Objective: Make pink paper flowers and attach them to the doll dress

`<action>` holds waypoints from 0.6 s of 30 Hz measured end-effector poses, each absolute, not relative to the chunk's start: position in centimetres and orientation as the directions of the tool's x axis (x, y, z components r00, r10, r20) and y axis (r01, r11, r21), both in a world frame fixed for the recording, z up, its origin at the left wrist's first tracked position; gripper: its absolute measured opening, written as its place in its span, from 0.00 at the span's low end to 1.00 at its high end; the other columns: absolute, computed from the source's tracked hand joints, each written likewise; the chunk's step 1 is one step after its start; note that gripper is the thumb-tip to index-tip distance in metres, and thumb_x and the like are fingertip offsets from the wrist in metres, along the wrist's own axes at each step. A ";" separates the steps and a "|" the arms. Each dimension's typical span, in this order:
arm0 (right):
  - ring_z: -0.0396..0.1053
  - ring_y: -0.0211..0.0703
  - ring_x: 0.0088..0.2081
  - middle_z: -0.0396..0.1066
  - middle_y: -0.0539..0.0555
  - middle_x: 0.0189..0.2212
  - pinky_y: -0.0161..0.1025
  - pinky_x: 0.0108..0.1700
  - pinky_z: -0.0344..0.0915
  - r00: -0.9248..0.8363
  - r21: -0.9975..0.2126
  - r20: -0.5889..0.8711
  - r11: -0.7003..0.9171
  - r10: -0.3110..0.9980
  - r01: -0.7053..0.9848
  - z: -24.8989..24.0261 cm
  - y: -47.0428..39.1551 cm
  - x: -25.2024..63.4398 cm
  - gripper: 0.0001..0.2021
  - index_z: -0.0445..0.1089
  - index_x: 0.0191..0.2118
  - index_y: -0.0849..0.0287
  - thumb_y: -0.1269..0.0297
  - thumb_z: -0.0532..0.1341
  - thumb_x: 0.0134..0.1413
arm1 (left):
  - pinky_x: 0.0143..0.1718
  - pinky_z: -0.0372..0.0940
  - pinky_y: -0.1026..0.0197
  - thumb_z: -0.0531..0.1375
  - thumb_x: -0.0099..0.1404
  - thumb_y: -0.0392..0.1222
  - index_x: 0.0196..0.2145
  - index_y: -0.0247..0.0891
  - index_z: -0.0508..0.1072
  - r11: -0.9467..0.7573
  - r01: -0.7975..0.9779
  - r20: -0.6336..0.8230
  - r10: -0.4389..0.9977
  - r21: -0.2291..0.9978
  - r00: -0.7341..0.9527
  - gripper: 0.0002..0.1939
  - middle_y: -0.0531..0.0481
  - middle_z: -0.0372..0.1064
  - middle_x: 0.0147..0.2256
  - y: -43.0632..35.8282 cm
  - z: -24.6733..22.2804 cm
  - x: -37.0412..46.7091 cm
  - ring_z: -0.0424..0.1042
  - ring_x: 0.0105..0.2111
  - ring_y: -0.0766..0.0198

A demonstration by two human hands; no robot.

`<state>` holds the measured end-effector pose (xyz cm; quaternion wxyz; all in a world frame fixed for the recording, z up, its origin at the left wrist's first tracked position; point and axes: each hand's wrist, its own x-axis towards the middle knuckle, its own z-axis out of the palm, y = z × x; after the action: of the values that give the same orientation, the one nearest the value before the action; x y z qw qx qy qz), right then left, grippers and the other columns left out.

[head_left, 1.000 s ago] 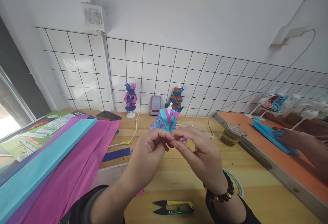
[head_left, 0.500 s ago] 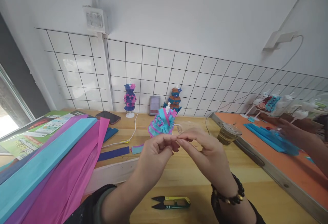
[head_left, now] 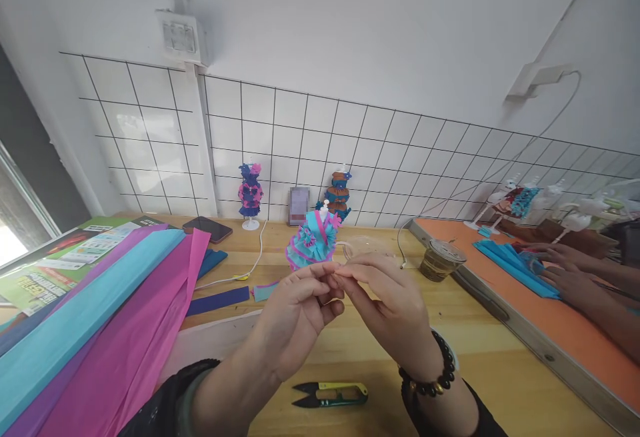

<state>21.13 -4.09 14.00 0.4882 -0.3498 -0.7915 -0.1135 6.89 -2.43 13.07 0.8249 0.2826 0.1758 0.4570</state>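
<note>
Above the middle of the wooden table, my left hand [head_left: 303, 317] and my right hand [head_left: 387, 307] meet at the fingertips. Both pinch at the same spot, and whatever lies between the fingers is too small or hidden to name. Right behind them stands a small dress form in a turquoise and pink crepe paper dress [head_left: 313, 240], its lower edge partly covered by my fingers. Yellow and green thread snips [head_left: 330, 394] lie on the table below my hands, blades pointing left.
Turquoise, purple and pink paper sheets [head_left: 135, 330] fill the left side. At the back are two dressed forms [head_left: 251, 197] [head_left: 338, 194] and a phone [head_left: 207, 229]. A glass jar [head_left: 442, 260] stands right, beside an orange-topped table [head_left: 530, 317] where another person's hands [head_left: 575, 277] handle blue paper.
My left fingers have loosened and uncurled somewhat, while the fingertips stay together. The view has shifted slightly. On the right, the other person's hands have come together over the blue paper.
</note>
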 end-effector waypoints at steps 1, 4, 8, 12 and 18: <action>0.70 0.40 0.34 0.73 0.54 0.31 0.40 0.36 0.68 -0.273 -0.175 0.853 0.736 0.445 0.654 14.1 -4.2 21.0 0.08 0.70 0.37 0.57 0.76 0.58 0.52 | 0.35 0.61 0.64 0.55 0.50 0.27 0.32 0.34 0.74 0.418 -0.665 -0.045 0.864 0.619 0.502 0.12 0.49 0.65 0.29 -2.4 13.1 6.9 0.63 0.30 0.69; 0.70 0.40 0.34 0.73 0.53 0.30 0.40 0.36 0.69 -0.255 -0.194 0.861 0.747 0.441 0.636 14.3 -4.6 20.7 0.09 0.71 0.37 0.56 0.76 0.58 0.51 | 0.36 0.61 0.63 0.55 0.51 0.28 0.32 0.34 0.74 0.375 -0.642 -0.043 0.881 0.669 0.470 0.11 0.48 0.66 0.30 -2.2 13.2 6.8 0.64 0.30 0.68; 0.71 0.40 0.33 0.73 0.53 0.31 0.38 0.33 0.69 -0.237 -0.148 0.887 0.729 0.397 0.668 14.2 -4.4 20.6 0.11 0.72 0.39 0.55 0.75 0.58 0.52 | 0.33 0.59 0.64 0.54 0.53 0.29 0.30 0.32 0.75 0.309 -0.548 0.032 0.850 0.777 0.525 0.10 0.46 0.67 0.31 -2.3 13.1 6.8 0.62 0.30 0.68; 0.69 0.39 0.31 0.72 0.52 0.28 0.38 0.31 0.67 -0.234 -0.113 0.896 0.703 0.378 0.702 14.0 -4.1 20.9 0.13 0.72 0.41 0.54 0.76 0.57 0.52 | 0.33 0.59 0.63 0.56 0.52 0.31 0.30 0.33 0.75 0.262 -0.539 0.030 0.881 0.800 0.473 0.09 0.46 0.67 0.30 -2.4 13.1 6.7 0.63 0.31 0.66; 0.68 0.39 0.31 0.71 0.53 0.28 0.38 0.30 0.64 -0.270 -0.061 0.881 0.661 0.387 0.748 13.9 -3.9 21.0 0.14 0.70 0.44 0.55 0.76 0.56 0.53 | 0.33 0.59 0.62 0.58 0.50 0.31 0.31 0.34 0.76 0.214 -0.537 0.022 0.917 0.816 0.399 0.09 0.46 0.68 0.30 -2.4 13.4 6.6 0.63 0.31 0.65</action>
<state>21.05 -3.93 13.86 0.4802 -0.3664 -0.7745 -0.1878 6.65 -2.42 13.41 0.7400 0.3897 0.2439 0.4910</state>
